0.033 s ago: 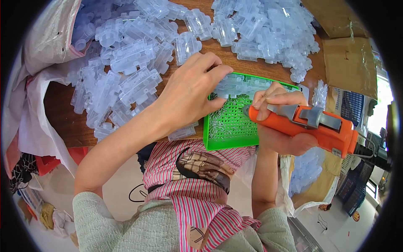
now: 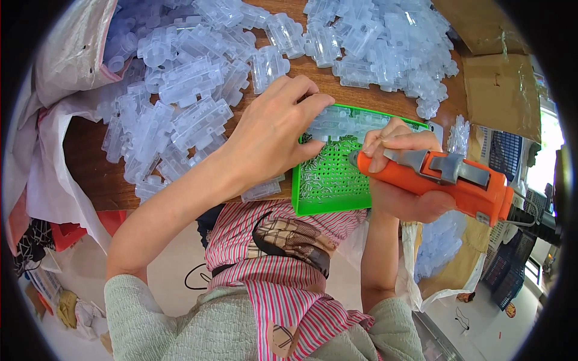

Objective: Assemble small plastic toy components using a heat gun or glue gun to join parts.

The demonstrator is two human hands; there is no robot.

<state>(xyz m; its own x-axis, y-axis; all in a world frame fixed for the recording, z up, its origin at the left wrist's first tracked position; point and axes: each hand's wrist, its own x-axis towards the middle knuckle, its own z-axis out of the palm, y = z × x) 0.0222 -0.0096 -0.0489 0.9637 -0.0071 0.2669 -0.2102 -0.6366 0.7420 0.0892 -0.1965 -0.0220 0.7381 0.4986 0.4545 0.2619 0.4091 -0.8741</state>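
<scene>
My right hand (image 2: pixel 400 174) is wrapped round an orange power screwdriver (image 2: pixel 448 186) with a grey lever. The tool points left, its tip over a green perforated tray (image 2: pixel 331 209). Many small silver screws (image 2: pixel 316 180) lie in the tray, thickest along its left side. A clear plastic housing (image 2: pixel 349 123) lies across the tray's far side. My left hand (image 2: pixel 274 129) is closed at the housing's left end, thumb on the near side and fingers on the far side. The fingers partly hide that end, and my right hand covers some of the housing's right part.
Heaps of similar clear housings cover the brown table (image 2: pixel 90 162) at left and far right. White sacking (image 2: pixel 54 162) hangs at the left edge. A cardboard box (image 2: pixel 503 90) stands at the right, and a bag of clear parts (image 2: pixel 442 240) sits below it. A cable trails from the screwdriver.
</scene>
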